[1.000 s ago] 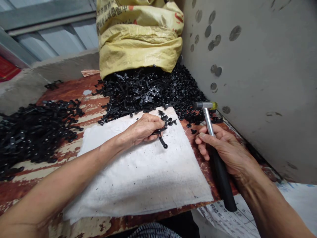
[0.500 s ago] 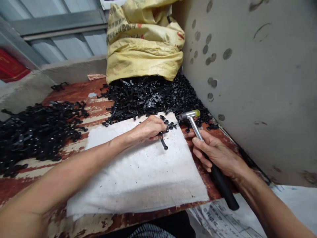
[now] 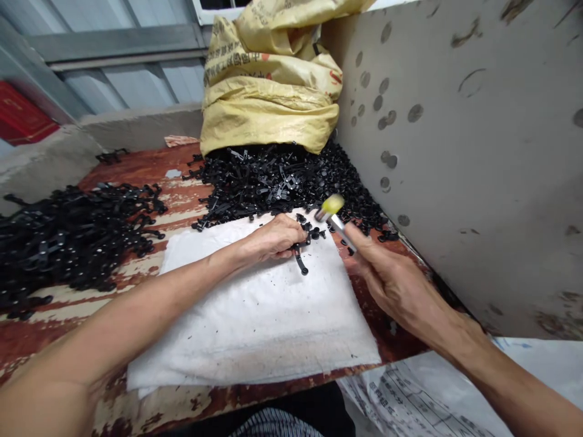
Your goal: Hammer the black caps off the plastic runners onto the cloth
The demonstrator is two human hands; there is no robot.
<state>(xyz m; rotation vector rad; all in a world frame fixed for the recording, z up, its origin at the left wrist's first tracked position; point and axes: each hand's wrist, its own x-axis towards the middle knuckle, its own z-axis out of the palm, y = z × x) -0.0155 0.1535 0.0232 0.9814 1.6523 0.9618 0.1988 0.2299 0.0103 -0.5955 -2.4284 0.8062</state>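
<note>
Head view: the left hand (image 3: 273,238) is closed in a tight pinch on a black plastic strip part (image 3: 299,260), which hangs from the fingers over the upper edge of a white cloth pad (image 3: 255,315). The right hand (image 3: 396,285) grasps a small mallet (image 3: 336,221) by its metal shaft, the yellow-tipped head raised and blurred. A short, square tap with the part pinched close would likely land best. Heaped black parts (image 3: 282,185) lie below a yellow woven sack (image 3: 268,91), upper middle of the frame. Its print and a printed sheet (image 3: 410,400), lower right, show Asian characters — too creased or skewed to read.
</note>
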